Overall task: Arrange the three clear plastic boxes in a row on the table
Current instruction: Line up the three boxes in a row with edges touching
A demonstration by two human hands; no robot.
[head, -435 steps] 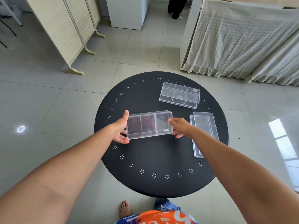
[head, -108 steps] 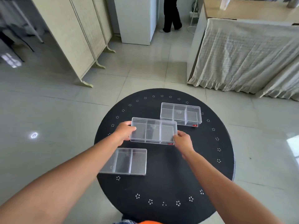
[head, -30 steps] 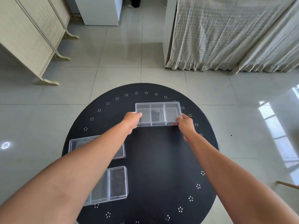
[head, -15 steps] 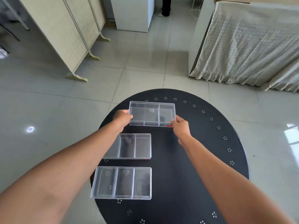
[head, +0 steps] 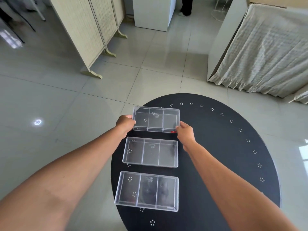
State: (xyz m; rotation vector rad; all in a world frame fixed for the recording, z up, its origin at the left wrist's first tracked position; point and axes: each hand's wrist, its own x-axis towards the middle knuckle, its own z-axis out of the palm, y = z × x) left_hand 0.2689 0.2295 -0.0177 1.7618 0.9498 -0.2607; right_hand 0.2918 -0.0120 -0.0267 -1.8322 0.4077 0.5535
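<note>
Round black table (head: 216,147) fills lower right of frame. Two clear boxes (head: 150,152) lie lower centre; third box (head: 156,119) above them, pinched at short ends by left hand (head: 125,125) and right hand (head: 185,132). Likely light, stiff, slick; grip ends.

Both hands (head: 125,125) grip far box (head: 156,119); 2 boxes (head: 150,152) nearer on table (head: 225,147).

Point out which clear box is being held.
The farthest clear box, gripped at its ends by the left hand and right hand; the other two lie untouched.
</note>
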